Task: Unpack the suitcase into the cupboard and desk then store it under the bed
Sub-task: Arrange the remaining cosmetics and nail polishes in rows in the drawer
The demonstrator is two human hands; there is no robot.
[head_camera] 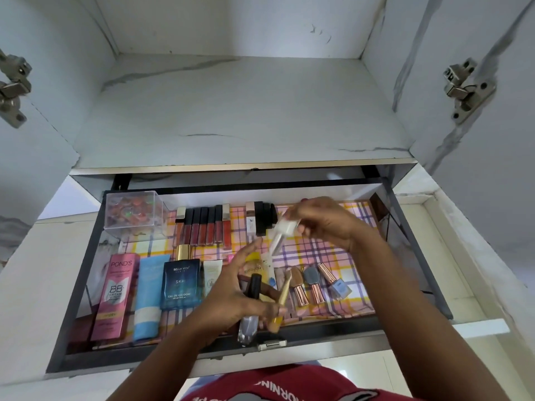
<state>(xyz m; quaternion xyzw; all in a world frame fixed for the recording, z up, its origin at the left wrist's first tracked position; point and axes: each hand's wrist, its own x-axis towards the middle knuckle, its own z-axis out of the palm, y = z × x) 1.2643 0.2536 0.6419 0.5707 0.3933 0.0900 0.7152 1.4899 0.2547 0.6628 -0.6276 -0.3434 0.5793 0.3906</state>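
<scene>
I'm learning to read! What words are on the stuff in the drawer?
"POND'S", "BB CREAM": pink box
"BELLA VITA", "SKAI", "EAU DE COLOGNE": blue bottle
"GARNIER", partly hidden: yellow tube
"MORNING", upside down, cut off: red shirt
Small print on the pink box, pale tube and white tube: too blurred.

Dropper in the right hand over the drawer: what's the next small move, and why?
Probably lower the dropper onto the bare checked liner behind the nail polish bottles. The right hand pinches it in mid-air above the drawer, that patch looks free, and the left hand grips a clear black-capped bottle and a yellow tube that still need places.
</scene>
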